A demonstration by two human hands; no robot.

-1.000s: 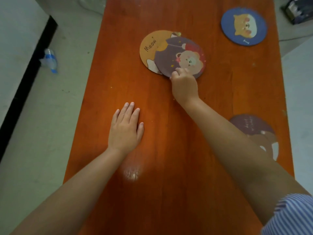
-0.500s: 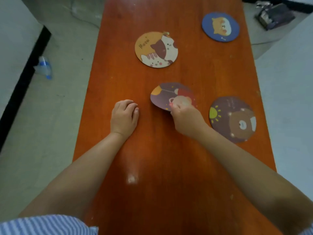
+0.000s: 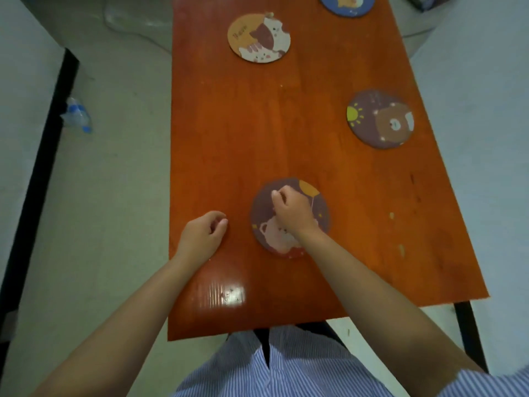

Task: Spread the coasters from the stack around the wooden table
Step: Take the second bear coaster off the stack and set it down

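Four round coasters lie apart on the orange wooden table [image 3: 257,130]. Nearest me is a purple coaster with a bear and an orange balloon [image 3: 320,213], flat on the table. My right hand [image 3: 292,214] rests on top of it with curled fingers pressing its far left part. To the left of that coaster my left hand [image 3: 201,236] sits on the table as a loose fist, holding nothing. An orange cat coaster [image 3: 259,38] lies far left, a brown bear-and-sun coaster [image 3: 380,118] mid right, and a blue coaster [image 3: 346,5] is cut off at the top.
The table's near edge is just in front of my striped shirt [image 3: 286,368]. A black table leg [image 3: 469,333] stands at the near right corner. On the floor to the left lies a plastic bottle [image 3: 76,116]. A dark object [image 3: 423,2] sits on the floor at top right.
My right hand has dragged the balloon coaster off the cat coaster and toward the table's near end. My left hand curled from flat into a fist.
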